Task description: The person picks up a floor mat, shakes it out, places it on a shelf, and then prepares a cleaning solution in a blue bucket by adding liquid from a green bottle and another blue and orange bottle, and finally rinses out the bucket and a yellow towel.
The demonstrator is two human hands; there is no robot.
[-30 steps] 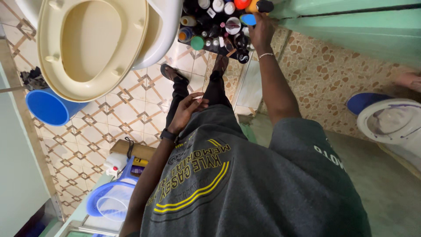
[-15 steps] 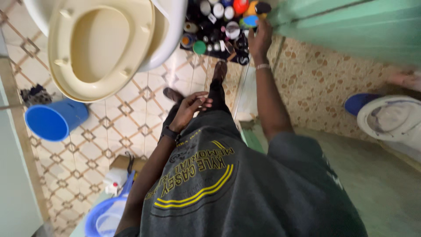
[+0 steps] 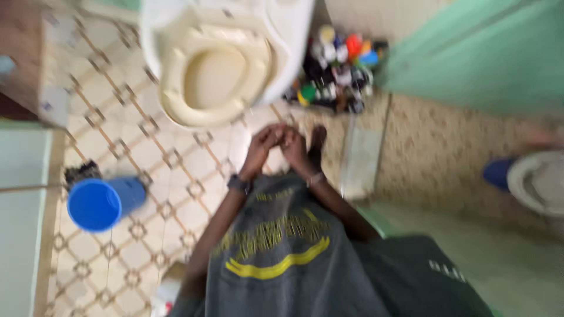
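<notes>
The view is blurred by motion. My left hand (image 3: 262,147), with a dark watch on its wrist, and my right hand (image 3: 295,148), with a thin bracelet, meet fingertip to fingertip in front of my grey shirt. The blur hides whether anything is between the fingers. Just beyond the hands stands a white toilet (image 3: 288,35) with a cream seat (image 3: 176,88). A cluster of several bottles and jars with coloured caps (image 3: 336,70) stands on the floor to the right of the toilet, apart from both hands.
A blue bucket (image 3: 97,202) stands on the patterned tile floor (image 3: 147,158) at the left. A green door or wall (image 3: 470,53) fills the upper right. A white basin (image 3: 537,182) and a blue object (image 3: 498,173) sit at the right edge.
My right hand has drawn back from the bottles and joined my left hand in front of my body. The camera has swung, so the toilet and bottles look farther off.
</notes>
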